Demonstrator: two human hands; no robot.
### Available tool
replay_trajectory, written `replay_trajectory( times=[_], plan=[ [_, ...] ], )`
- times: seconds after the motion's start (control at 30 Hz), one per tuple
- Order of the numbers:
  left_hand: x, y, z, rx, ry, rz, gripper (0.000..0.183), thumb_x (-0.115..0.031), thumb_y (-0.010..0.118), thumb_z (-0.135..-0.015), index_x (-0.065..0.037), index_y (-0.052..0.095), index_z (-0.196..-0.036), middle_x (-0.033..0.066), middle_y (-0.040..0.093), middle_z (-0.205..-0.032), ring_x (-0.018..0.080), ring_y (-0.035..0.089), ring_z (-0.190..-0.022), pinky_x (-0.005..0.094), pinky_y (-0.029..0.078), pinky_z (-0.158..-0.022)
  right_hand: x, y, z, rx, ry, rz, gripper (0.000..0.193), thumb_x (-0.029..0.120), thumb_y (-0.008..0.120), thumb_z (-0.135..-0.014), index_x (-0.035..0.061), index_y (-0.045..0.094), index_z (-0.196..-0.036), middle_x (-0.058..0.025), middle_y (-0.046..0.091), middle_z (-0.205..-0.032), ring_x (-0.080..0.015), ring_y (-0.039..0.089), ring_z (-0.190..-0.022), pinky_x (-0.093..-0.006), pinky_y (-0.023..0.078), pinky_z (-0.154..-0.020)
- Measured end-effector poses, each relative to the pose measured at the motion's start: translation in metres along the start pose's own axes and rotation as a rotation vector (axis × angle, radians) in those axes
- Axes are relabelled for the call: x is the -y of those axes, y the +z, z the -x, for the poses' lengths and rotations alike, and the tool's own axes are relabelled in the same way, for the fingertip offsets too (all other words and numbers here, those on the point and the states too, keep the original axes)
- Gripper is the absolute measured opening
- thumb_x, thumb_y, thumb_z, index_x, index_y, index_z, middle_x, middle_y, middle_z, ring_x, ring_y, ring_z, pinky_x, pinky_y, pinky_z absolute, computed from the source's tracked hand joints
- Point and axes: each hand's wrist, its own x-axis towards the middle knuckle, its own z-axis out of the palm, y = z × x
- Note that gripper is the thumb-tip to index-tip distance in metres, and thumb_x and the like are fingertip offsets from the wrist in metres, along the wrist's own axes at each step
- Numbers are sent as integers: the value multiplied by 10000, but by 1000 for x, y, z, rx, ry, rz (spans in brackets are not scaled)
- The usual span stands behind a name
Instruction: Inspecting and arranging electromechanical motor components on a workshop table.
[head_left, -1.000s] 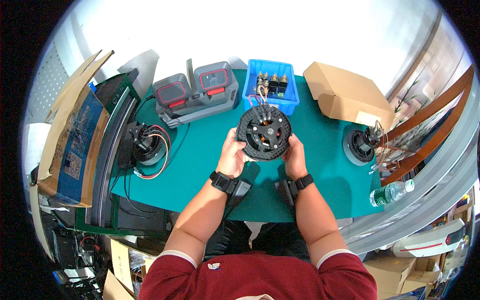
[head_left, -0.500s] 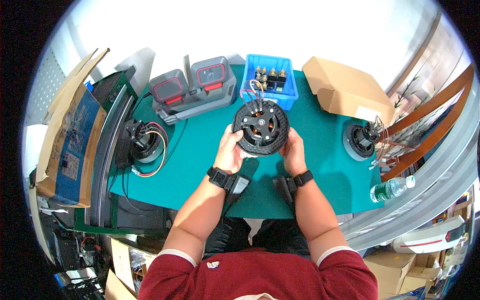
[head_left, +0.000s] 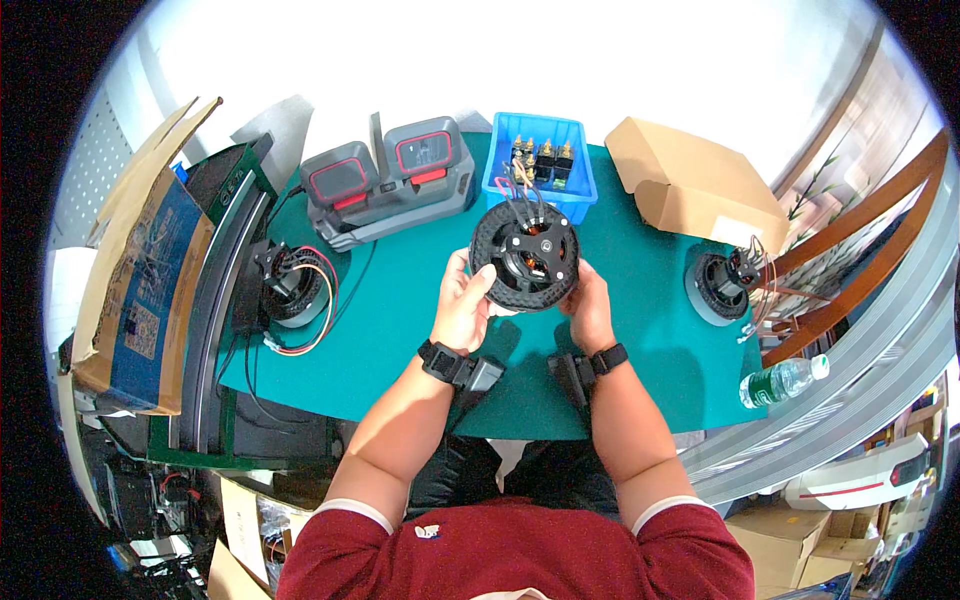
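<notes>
A round black motor [head_left: 508, 284] with a textured rim, copper windings and wires rising from its top is held up over the table. My left hand [head_left: 461, 305] grips its left side, thumb lying on the front face. On the opposite side my right hand [head_left: 590, 305] closes around the lower right rim, its fingertips partly hidden behind the motor. Just beyond it stands a blue bin [head_left: 586, 182] with several small black parts topped by brass-coloured posts [head_left: 545, 153]. Similar wired motors rest at the left [head_left: 296, 290] and right [head_left: 716, 290] of the table.
The green table [head_left: 390, 330] also carries a grey double charger with batteries [head_left: 395, 190] at the back left. Behind on the right lies an open cardboard box [head_left: 690, 180]. A water bottle [head_left: 784, 381] lies near the right edge; another cardboard box [head_left: 150, 290] stands far left.
The motor has turned slightly in my hands, so its centre hub and wires now sit further right. My left thumb shows more on its face. The other things have stayed put.
</notes>
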Motion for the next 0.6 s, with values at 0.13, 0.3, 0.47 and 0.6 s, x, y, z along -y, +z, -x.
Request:
replay_trajectory(
  times=[0.13, 0.3, 0.47, 0.6],
  plan=[
    [3, -1, 0, -50, 167, -101, 395, -68, 560, -848, -64, 343, -1178, 107, 540, -1083, 176, 599, -896, 322, 564, -656, 11, 10, 2, -298, -459, 314, 438, 276, 499, -862, 30, 458, -1222, -79, 537, -948, -158, 508, -845, -292, 421, -764],
    [4, 0, 2, -67, 246, -194, 461, -20, 583, -817, -55, 342, -1210, 97, 521, -1120, 165, 536, -1003, 323, 461, -846, 30, 16, 16, -294, -657, 480, 789, 395, 692, -664, -2, 388, -1274, -138, 505, -1132, -262, 464, -1055, -385, 333, -946],
    [8, 2, 2, -30, 339, -328, 517, -8, 613, -793, -17, 336, -1228, 106, 499, -1157, 176, 487, -1081, 337, 377, -952, 35, 26, 22, -243, -733, 713, 935, 472, 770, -544, 15, 396, -1269, -125, 504, -1154, -287, 444, -1084, -403, 288, -947],
    [13, 0, 2, 20, 300, -326, 525, -8, 615, -789, -19, 334, -1233, 121, 473, -1201, 183, 472, -1108, 345, 370, -961, 38, 30, 26, -249, -732, 772, 881, 370, 815, -516, 30, 431, -1232, -112, 504, -1132, -277, 453, -1048, -396, 297, -904]
  ],
)
